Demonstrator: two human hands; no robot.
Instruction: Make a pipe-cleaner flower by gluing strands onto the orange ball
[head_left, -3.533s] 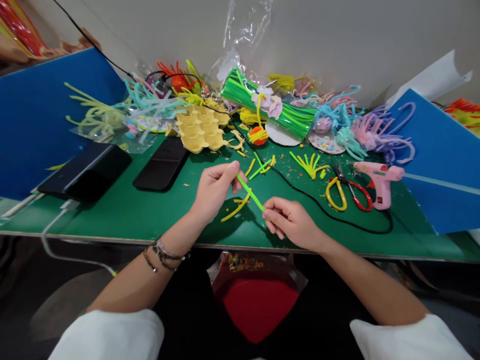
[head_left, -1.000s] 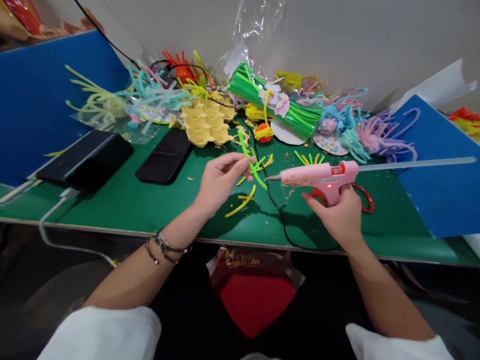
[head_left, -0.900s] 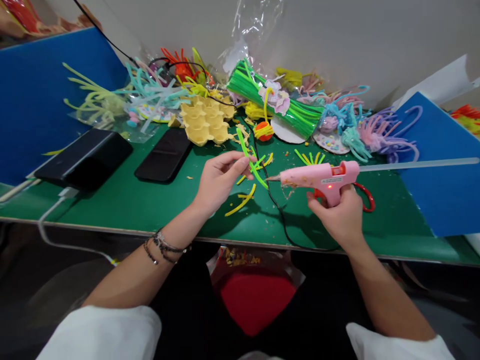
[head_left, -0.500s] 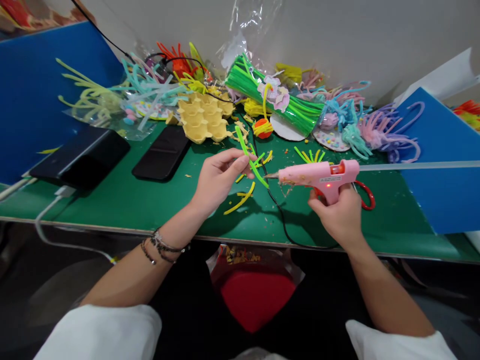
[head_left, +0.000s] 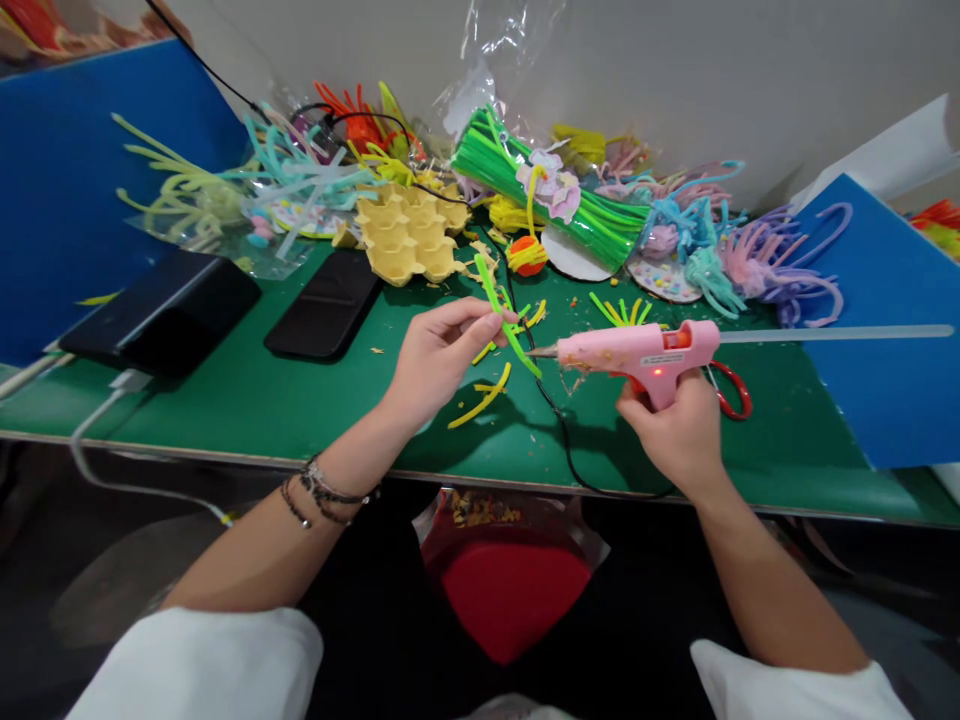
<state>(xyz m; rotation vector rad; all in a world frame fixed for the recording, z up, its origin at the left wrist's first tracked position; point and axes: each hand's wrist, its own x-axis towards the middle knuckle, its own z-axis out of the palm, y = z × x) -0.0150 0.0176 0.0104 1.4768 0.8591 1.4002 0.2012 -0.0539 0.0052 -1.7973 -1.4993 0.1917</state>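
Observation:
Between thumb and fingers, my left hand [head_left: 450,345] pinches a bright green pipe cleaner [head_left: 521,352], which slants down to the right. My right hand [head_left: 679,425] is wrapped round the handle of a pink glue gun [head_left: 622,350], whose red light is lit. The nozzle points left and sits at or very near the lower part of the pipe cleaner; I cannot tell whether they touch. A clear glue stick [head_left: 832,334] juts from the gun's back. Below my left fingers lie cut yellow pipe cleaner pieces [head_left: 481,400].
Behind stand a yellow egg carton [head_left: 409,235], a bundle of green pipe cleaners [head_left: 555,190] and several pastel pipe cleaner pieces. A black phone [head_left: 324,305] and a black box-like device [head_left: 161,310] lie left. Red-handled scissors [head_left: 733,392] are beyond my right hand. Blue panels [head_left: 885,330] flank the table.
The green pipe cleaner and my left fingers have shifted very slightly to the right. The glue gun stays almost in the same place.

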